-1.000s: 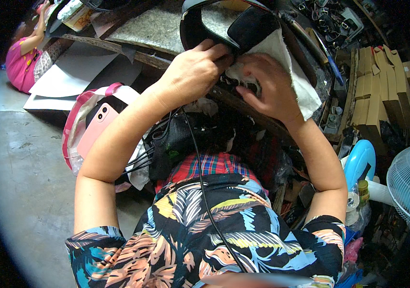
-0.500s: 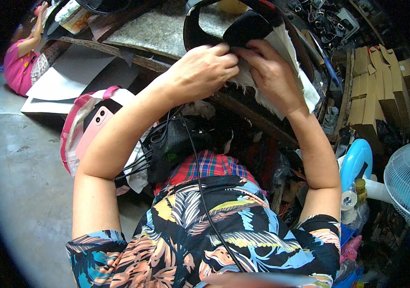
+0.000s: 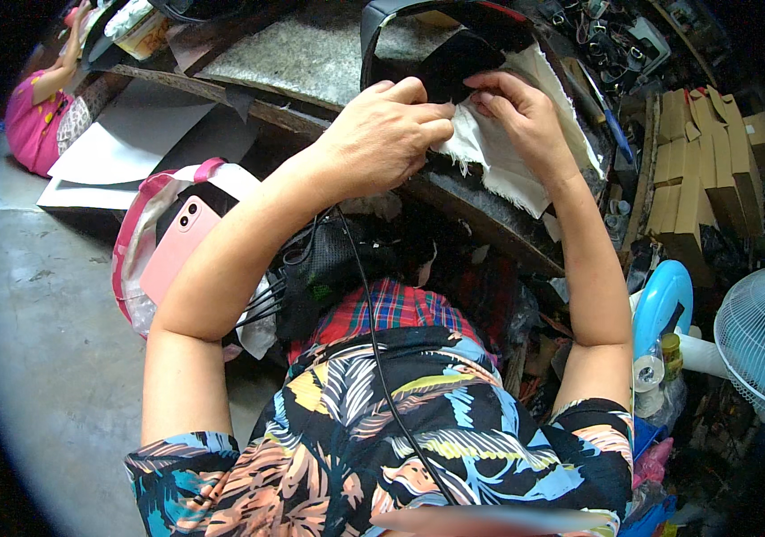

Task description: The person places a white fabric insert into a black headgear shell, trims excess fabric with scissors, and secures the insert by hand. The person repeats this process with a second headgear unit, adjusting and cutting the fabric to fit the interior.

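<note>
On the workbench [image 3: 275, 67] in front of me stands a curved black piece [image 3: 454, 67], its dark band arching up at the back. White cloth [image 3: 526, 170] with a frayed edge hangs from its near right side. My left hand [image 3: 387, 134] is closed at the near edge of the black piece, its fingertips meeting the cloth there. Just to the right, over the cloth, my right hand [image 3: 521, 112] has thumb and forefinger drawn together in a pinch. Whatever sits between those fingertips is too small to make out.
A pink phone [image 3: 181, 246] rests in a pink-and-white bag [image 3: 123, 242] by my left arm. White sheets [image 3: 123, 143] lie beyond it, near a person in pink [image 3: 34, 130]. Folded cardboard [image 3: 705, 161] and a fan [image 3: 754, 331] stand at right. A black cable [image 3: 369, 313] runs down my front.
My hands have moved slightly apart, the right one lifting off the black piece's edge. The black piece has shifted a little to the right, and more of the white cloth shows.
</note>
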The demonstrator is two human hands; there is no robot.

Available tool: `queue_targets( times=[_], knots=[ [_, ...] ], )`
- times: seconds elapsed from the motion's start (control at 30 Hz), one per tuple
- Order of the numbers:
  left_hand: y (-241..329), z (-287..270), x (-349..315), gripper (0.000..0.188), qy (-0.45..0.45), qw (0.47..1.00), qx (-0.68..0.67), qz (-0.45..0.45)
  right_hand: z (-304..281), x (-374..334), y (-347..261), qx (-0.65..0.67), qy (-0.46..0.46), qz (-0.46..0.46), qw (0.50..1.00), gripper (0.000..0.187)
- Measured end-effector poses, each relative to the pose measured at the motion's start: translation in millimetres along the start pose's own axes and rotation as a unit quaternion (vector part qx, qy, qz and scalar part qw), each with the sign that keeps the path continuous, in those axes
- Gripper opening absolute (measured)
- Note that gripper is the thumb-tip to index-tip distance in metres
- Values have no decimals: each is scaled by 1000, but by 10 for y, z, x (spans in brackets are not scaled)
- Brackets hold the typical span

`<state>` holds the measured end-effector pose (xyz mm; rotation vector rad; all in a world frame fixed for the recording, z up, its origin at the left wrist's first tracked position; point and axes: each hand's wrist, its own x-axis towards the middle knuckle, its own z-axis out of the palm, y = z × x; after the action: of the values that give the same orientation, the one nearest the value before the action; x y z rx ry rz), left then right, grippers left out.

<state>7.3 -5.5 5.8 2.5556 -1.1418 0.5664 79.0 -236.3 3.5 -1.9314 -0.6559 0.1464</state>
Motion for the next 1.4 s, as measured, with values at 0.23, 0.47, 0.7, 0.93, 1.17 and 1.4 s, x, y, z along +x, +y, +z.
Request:
queue_targets(
  times=[0.23, 0.47, 0.7, 0.93, 1.17, 1.4],
  knots=[
    [5, -64, -52, 32, 21, 991, -119, -64, 163, 82, -18, -210, 44, -83, 973, 30],
    [19, -21, -18, 27, 137, 960, -183, -163, 283, 42, 16, -226, 74, -96, 967, 32],
    [29, -68, -18, 20, 66, 977, -122, -159, 182, -158, -133, -111, -14, -31, 993, 41],
    [9, -85, 33, 28, 19, 978, -84, -190, 264, -294, -120, -146, -6, -129, 981, 27],
    [-64, -128, 133, 23, -36, 956, -136, -256, 208, -288, -64, -1, 12, -52, 999, 20],
    [-39, -42, 152, 21, 1, 978, -78, -193, 205, -286, -72, -63, -8, -59, 996, 21]
  ],
)
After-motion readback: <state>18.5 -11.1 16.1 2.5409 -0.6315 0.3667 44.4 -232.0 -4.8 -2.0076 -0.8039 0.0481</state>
